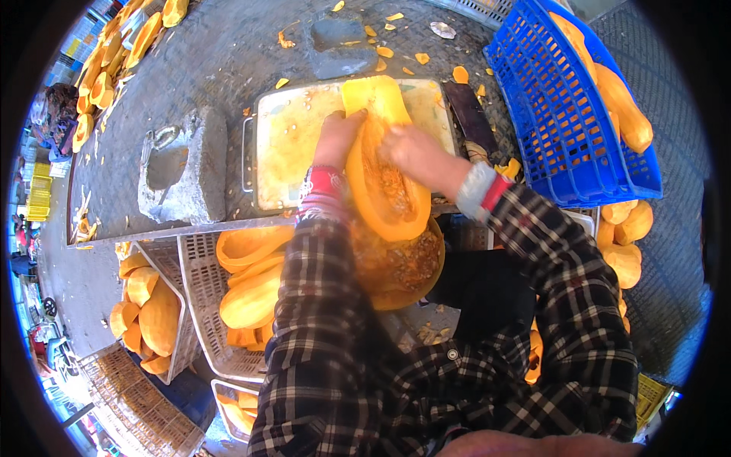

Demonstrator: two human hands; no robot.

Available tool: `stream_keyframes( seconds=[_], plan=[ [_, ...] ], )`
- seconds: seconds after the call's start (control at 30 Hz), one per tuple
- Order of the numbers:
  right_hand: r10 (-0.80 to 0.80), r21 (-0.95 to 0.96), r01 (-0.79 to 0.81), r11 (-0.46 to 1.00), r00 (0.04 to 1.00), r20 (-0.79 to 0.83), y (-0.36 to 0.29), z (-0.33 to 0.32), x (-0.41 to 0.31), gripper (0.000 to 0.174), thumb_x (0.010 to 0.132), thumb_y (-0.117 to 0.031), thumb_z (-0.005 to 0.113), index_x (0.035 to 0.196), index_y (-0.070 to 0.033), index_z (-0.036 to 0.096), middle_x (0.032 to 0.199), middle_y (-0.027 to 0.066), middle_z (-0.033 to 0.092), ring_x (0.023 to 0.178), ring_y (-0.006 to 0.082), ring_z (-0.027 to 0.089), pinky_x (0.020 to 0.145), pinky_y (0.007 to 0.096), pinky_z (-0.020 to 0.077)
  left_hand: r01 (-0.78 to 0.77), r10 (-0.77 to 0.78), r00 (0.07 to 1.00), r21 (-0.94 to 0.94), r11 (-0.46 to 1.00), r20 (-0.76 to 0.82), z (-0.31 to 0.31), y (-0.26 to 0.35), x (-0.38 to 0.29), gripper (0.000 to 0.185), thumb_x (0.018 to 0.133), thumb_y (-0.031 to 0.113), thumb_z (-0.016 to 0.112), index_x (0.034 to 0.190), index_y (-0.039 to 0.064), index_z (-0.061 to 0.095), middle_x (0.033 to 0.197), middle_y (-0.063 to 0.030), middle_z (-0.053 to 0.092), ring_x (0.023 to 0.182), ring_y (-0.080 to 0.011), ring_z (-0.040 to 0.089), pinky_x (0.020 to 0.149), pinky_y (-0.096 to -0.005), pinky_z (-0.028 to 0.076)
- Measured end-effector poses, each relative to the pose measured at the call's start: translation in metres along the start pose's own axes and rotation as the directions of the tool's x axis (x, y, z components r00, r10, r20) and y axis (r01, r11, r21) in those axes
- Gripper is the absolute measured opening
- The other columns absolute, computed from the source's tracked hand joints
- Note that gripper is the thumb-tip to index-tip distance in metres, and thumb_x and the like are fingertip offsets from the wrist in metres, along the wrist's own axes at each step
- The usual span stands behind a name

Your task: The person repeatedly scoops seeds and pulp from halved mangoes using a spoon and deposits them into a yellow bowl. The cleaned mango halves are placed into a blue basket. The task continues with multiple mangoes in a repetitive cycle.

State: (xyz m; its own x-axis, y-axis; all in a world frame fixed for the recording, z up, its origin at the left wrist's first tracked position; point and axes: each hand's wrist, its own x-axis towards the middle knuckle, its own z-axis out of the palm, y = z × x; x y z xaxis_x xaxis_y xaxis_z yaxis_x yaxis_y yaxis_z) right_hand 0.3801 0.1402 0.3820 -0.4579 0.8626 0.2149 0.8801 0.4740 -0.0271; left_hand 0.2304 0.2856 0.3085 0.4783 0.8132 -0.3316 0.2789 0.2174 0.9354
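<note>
A long halved squash [388,188], peeled and orange with its stringy cavity facing up, lies tilted over the near edge of a white cutting board [285,148]. My left hand [341,134] grips its rim on the left side, thumb on top. At the cavity's upper right is my right hand [414,154], blurred and curled; whether it holds a tool is hidden. Below the squash, a round basin [434,263] contains scooped seeds and pulp. A dark flat blade-like piece [471,117] rests right of the board.
Blue plastic crate [565,114] with peeled squash stands at the right. Hollowed concrete blocks [208,171] sit left of and beyond the board. Pale crates [200,297] of squash halves stand below the table's near edge [143,234]. More squash [103,88] lies at far left.
</note>
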Motion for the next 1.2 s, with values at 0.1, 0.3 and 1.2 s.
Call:
stream_keyframes(
  seconds=[0.1, 0.3, 1.2],
  plan=[
    [-0.090, 0.200, 0.067, 0.978, 0.990, 0.109, -0.012, -0.005, -0.020, 0.008, 0.087, -0.008, 0.061, 0.093, -0.007, 0.067, 0.094, 0.0087, 0.065, 0.098, 0.0297, 0.064, 0.088, 0.0415, 0.0539, -0.010, 0.015, 0.999, -0.127, 0.992, 0.034, -0.001, 0.002, -0.004, 0.055, 0.101, 0.039, 0.068, 0.119, -0.013, 0.071, 0.108, -0.0233, 0.078, 0.094, -0.0280, 0.076, 0.081, -0.0389, 0.059],
    [-0.011, 0.032, 0.017, 0.999, 0.985, -0.171, 0.010, 0.002, 0.008, 0.013, 0.086, -0.010, 0.063, 0.098, -0.008, 0.068, 0.095, 0.0082, 0.065, 0.099, 0.0290, 0.063, 0.091, 0.0405, 0.0532, 0.086, -0.080, 0.996, -0.123, 0.989, 0.049, -0.007, 0.006, 0.013, 0.050, 0.100, 0.033, 0.072, 0.122, -0.013, 0.070, 0.108, -0.0186, 0.078, 0.090, -0.0246, 0.076, 0.079, -0.0359, 0.060],
    [0.159, 0.283, -0.045, 0.958, 0.905, -0.393, -0.084, 0.029, 0.003, 0.017, 0.086, -0.008, 0.065, 0.103, -0.009, 0.067, 0.094, 0.0075, 0.067, 0.097, 0.0293, 0.065, 0.087, 0.0415, 0.0543, -0.214, 0.095, 0.961, -0.481, 0.851, -0.258, -0.069, 0.016, -0.065, 0.044, 0.080, -0.006, 0.072, 0.123, -0.007, 0.064, 0.110, -0.0157, 0.074, 0.091, -0.0292, 0.074, 0.082, -0.0386, 0.062]
  ],
)
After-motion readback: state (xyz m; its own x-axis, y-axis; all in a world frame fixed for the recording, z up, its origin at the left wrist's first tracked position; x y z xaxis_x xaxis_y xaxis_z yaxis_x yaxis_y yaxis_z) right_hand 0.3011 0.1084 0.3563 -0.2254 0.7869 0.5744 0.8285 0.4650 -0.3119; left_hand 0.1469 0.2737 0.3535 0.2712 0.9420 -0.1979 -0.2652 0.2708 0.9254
